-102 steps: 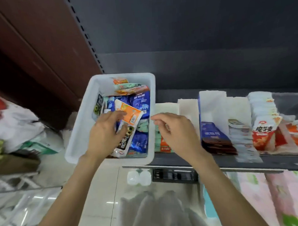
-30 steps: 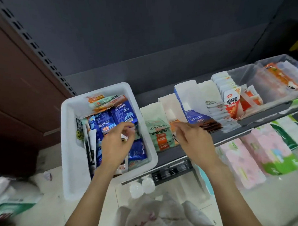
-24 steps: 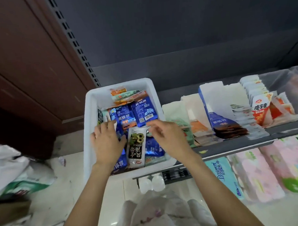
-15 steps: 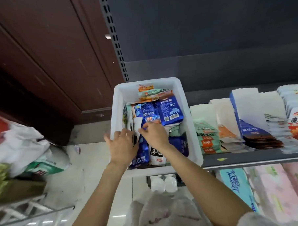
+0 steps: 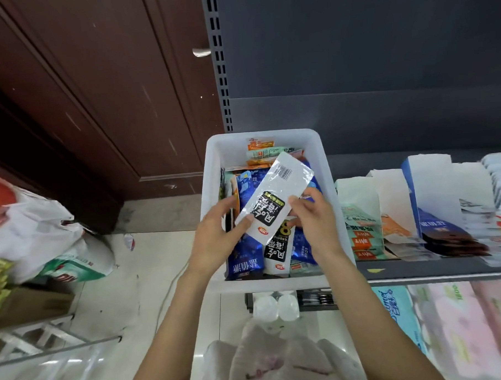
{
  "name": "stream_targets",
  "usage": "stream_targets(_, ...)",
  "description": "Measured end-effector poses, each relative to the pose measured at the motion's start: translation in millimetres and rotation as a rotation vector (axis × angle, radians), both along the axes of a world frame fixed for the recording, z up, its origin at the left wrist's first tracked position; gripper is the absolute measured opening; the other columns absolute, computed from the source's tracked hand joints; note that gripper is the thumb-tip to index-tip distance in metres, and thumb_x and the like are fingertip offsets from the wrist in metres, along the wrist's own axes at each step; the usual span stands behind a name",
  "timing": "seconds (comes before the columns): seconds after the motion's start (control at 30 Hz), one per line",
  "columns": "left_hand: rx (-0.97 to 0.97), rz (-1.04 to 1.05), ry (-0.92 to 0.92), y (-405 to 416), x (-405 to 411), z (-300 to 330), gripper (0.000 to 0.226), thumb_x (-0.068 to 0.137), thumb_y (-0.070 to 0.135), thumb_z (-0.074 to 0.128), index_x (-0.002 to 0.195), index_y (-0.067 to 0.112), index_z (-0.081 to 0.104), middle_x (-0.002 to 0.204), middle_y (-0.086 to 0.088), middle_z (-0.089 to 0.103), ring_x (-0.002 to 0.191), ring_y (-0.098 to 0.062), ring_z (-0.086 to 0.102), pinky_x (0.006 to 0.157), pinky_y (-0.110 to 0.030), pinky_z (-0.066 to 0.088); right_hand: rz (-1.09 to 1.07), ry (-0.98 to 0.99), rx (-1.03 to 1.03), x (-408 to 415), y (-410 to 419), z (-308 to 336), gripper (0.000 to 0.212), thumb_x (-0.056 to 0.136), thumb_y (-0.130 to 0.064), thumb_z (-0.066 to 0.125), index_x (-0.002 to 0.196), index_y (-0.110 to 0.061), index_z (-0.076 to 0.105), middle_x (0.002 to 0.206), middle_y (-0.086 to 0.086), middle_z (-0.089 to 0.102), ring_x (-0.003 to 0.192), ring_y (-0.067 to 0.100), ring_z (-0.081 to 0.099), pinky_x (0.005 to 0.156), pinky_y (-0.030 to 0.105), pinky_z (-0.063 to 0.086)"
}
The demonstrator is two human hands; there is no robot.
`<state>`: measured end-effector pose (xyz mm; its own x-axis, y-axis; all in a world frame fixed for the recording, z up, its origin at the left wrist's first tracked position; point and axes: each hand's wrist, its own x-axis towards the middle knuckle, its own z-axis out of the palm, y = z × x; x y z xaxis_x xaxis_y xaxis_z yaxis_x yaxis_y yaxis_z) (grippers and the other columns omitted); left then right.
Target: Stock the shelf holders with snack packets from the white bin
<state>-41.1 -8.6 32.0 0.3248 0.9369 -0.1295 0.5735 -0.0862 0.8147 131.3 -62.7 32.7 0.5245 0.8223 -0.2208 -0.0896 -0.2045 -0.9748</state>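
Holding white seaweed packet [image 5: 274, 197] tilted over white bin [image 5: 211, 174], left hand [image 5: 217, 237] and right hand [image 5: 317, 224] fingers pinching its sides. Shelf holders [image 5: 387, 201] right of my fingers; brown door [image 5: 95, 90], tiled floor [image 5: 104, 296] left.

Pretty clearly a small shop: a metal retail shelf [image 5: 419, 271] on the right with paper holders [image 5: 433, 193] full of snack packets, a slotted upright [image 5: 219, 62] top center, and tissue packs [image 5: 456, 327] stacked lower right.
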Motion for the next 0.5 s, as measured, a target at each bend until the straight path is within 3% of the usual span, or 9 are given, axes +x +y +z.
stream_targets(0.07, -0.334, -0.064, -0.244, -2, 5, 12, 0.034, 0.082, 0.027, 0.071, 0.114, 0.022, 0.06, 0.11, 0.009, 0.068, 0.09, 0.0, 0.064, 0.068, -0.011, 0.047, -0.02, 0.159, 0.025, 2, -2, 7, 0.014, 0.093, -0.013, 0.057, 0.106, -0.008, 0.055, 0.09, 0.001, 0.072, 0.073, 0.008, 0.067, 0.055, 0.019, 0.051)
stream_targets(0.13, -0.365, -0.013, -0.349, -3, 10, 15, 0.026, 0.08, 0.015, 0.072, 0.103, 0.021, 0.064, 0.1, 0.004, 0.071, 0.08, 0.0, 0.067, 0.062, -0.013, 0.05, -0.032, 0.246, 0.016, 1, -3, 7, 0.018, 0.092, -0.012, 0.058, 0.109, -0.006, 0.056, 0.095, 0.007, 0.072, 0.076, 0.012, 0.068, 0.056, 0.019, 0.051)
stream_targets(0.2, -0.32, 0.094, -0.427, -5, 15, 16, 0.027, 0.08, 0.008, 0.071, 0.102, 0.022, 0.064, 0.097, 0.002, 0.071, 0.079, -0.003, 0.067, 0.064, -0.019, 0.054, -0.092, 0.174, -0.013, -1, -5, 2, 0.025, 0.091, -0.013, 0.06, 0.114, -0.006, 0.052, 0.102, 0.008, 0.069, 0.079, 0.012, 0.069, 0.062, 0.022, 0.054)
stream_targets(0.3, -0.387, 0.2, -0.572, -3, 18, 19, 0.026, 0.083, 0.004, 0.067, 0.105, 0.015, 0.064, 0.093, 0.0, 0.072, 0.075, -0.008, 0.068, 0.062, -0.022, 0.055, -0.201, -0.338, 0.025, 2, -16, -5, 0.054, 0.087, -0.015, 0.065, 0.134, -0.018, 0.038, 0.127, -0.003, 0.05, 0.11, 0.005, 0.055, 0.085, 0.019, 0.049)
stream_targets(0.37, -0.433, 0.218, -0.625, 1, 20, 22, 0.023, 0.083, 0.004, 0.067, 0.103, 0.013, 0.064, 0.088, 0.001, 0.073, 0.074, -0.01, 0.068, 0.06, -0.02, 0.053, -0.066, -0.822, 0.114, 6, -24, -3, 0.064, 0.084, -0.014, 0.069, 0.137, -0.022, 0.036, 0.136, 0.0, 0.043, 0.124, 0.01, 0.041, 0.096, 0.018, 0.038)
stream_targets(0.43, -0.492, 0.177, -0.663, 5, 25, 25, 0.022, 0.082, 0.005, 0.067, 0.104, 0.009, 0.065, 0.087, -0.001, 0.074, 0.077, -0.012, 0.069, 0.061, -0.019, 0.053, 0.126, -1.263, 0.175, 10, -25, 0, 0.06, 0.08, -0.017, 0.071, 0.133, -0.022, 0.043, 0.138, 0.004, 0.045, 0.127, 0.019, 0.038, 0.103, 0.027, 0.034)
stream_targets(0.5, -0.549, 0.067, -0.654, 6, 33, 31, 0.02, 0.082, 0.008, 0.067, 0.101, 0.006, 0.065, 0.091, -0.006, 0.073, 0.081, -0.016, 0.068, 0.068, -0.023, 0.055, 0.131, -1.436, 0.243, 7, -23, 3, 0.047, 0.081, -0.017, 0.067, 0.126, -0.019, 0.054, 0.127, 0.005, 0.057, 0.118, 0.023, 0.047, 0.099, 0.034, 0.039)
